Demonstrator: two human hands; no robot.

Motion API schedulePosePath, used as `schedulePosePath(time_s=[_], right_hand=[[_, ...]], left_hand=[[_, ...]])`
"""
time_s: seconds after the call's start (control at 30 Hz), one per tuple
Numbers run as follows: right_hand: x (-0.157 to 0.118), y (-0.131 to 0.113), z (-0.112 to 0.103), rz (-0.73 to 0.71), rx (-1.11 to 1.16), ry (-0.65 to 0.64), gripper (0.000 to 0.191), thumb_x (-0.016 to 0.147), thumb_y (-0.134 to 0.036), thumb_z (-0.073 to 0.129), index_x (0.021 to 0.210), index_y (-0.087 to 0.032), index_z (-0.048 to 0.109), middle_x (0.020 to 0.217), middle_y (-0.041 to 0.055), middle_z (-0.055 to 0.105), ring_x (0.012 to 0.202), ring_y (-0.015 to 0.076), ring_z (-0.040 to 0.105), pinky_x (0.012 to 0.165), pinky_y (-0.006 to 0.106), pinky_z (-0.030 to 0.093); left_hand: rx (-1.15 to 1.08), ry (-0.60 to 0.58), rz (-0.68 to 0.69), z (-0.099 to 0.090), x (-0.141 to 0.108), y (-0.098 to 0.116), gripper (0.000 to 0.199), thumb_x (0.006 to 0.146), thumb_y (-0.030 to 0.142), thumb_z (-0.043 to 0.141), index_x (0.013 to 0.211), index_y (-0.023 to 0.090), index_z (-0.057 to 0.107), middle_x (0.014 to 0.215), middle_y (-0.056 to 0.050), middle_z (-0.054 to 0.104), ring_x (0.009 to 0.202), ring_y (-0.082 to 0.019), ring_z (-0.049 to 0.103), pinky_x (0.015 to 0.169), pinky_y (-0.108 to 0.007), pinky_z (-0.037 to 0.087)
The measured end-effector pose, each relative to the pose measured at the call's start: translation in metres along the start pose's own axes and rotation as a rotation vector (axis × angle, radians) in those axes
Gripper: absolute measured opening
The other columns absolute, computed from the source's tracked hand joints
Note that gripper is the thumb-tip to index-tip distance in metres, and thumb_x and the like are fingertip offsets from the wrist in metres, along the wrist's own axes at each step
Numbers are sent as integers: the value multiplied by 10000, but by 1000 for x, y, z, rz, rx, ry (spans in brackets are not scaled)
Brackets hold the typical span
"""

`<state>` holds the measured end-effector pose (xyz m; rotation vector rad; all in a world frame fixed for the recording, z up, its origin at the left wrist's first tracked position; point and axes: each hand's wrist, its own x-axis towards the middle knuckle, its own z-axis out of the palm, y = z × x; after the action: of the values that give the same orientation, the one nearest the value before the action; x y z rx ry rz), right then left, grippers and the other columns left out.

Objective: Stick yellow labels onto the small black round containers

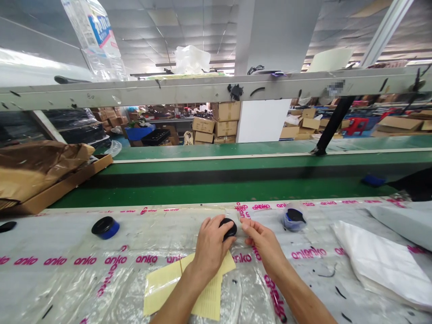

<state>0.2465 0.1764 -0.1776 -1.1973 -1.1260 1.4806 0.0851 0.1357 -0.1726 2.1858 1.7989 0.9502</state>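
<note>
A small round object with a black top [230, 229] sits on the plastic-covered table, with the fingers of my left hand [211, 245] closed around it. Just to its right, my right hand [261, 240] has thumb and fingertips pinched together; whatever they may hold is too small to make out. Under my left wrist lie yellow printed paper sheets [178, 285]. A similar round piece, black on top and blue at the side [105, 227], stands to the left. Another one in a clear plastic bag [293, 219] is at the right.
White bags or sheets [381, 261] lie at the right. A cardboard tray with brown paper [57, 186] stands at the left. Behind the table runs a green conveyor belt [202, 191], with a blue piece [373, 180] on it. A grey rail [189, 92] crosses above, carrying a plastic bottle [99, 40].
</note>
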Motion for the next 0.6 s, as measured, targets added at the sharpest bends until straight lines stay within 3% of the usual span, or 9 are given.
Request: schedulePosePath(time_s=[0.2, 0.43, 0.6], right_hand=[[1, 1, -1, 7, 29, 8, 437, 680, -500, 771, 971, -174, 774, 1009, 55, 726, 707, 180, 560, 654, 296, 460], [3, 3, 0, 22, 64, 12, 429, 673, -487, 785, 968, -176, 775, 1080, 57, 722, 810, 198, 580, 660, 276, 460], [7, 6, -3, 46, 90, 40, 464, 646, -504, 795, 974, -176, 776, 1080, 57, 724, 833, 210, 580, 667, 281, 456]], left_hand=[[-10, 9, 2, 3, -1, -2, 327, 865, 97, 688, 1146, 263, 672, 1382, -98, 563, 1252, -285, 543, 1101, -530, 376], [-85, 38, -47, 1, 1, 3, 259, 822, 53, 661, 978, 259, 659, 1305, -36, 605, 1224, -269, 557, 1028, -460, 429], [-130, 69, -98, 6, 0, -1, 303, 791, 37, 677, 949, 230, 507, 1232, -55, 648, 1196, -271, 584, 1113, -576, 310]])
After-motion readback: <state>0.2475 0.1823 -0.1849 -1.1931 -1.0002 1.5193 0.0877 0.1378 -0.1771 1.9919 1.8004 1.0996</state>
